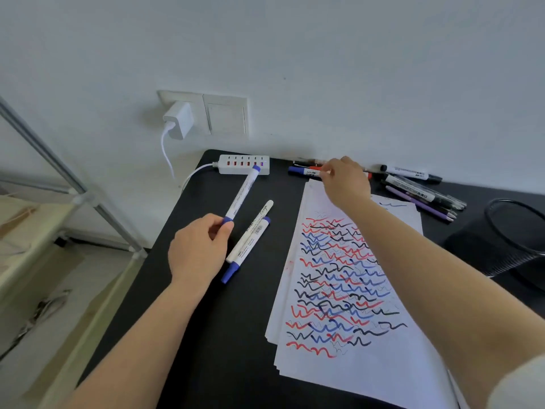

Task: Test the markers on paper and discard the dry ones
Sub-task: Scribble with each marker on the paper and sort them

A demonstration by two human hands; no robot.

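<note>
My left hand (197, 247) grips the lower end of a white marker with blue ends (242, 193), which points up and away over the black table (206, 335). Beside that hand two markers lie together: a cream one (250, 231) and a white one with a blue cap (246, 252). My right hand (345, 180) reaches to the far edge, its fingers pinching at a marker in the row by the wall (303, 172); the fingers hide what they touch. A stack of paper (339, 290) covered in red, blue and black squiggles lies under my right arm.
More markers and pens (418, 187) lie at the back right. A black mesh bin (513, 240) stands at the right edge. A white power strip (244, 164) sits at the back, with a charger (178, 119) in the wall socket. A metal rack (59, 178) stands left of the table.
</note>
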